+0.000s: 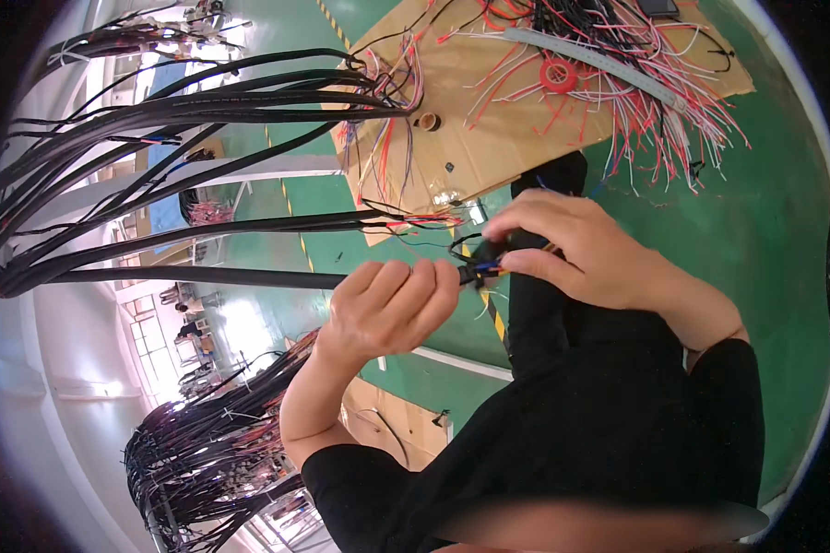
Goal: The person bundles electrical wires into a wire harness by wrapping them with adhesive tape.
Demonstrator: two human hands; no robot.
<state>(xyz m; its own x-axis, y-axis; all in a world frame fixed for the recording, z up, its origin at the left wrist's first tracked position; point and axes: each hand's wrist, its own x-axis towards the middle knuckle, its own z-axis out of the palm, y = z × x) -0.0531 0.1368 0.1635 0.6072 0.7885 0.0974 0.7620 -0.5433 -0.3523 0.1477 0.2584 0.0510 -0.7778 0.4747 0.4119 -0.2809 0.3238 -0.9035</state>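
My left hand (392,304) is wrapped in a fist round a thick black cable (203,276), which runs in from the left. Past the fist, the cable's end shows blue and orange wires (489,269). My right hand (576,244) is curled at this end, its thumb and forefinger close together by the wires. A dark, blurred thing (494,249) sits between those fingers; its kind cannot be made out. Just beyond, thin black loops curl near the fingertips.
More black cables (249,103) stretch across the left, their stripped ends over a cardboard sheet (489,152). On it lie red and white wires (636,120), a steel ruler (599,66), a red spool (558,76) and a small brown roll (428,122). A large cable bundle (212,452) hangs lower left.
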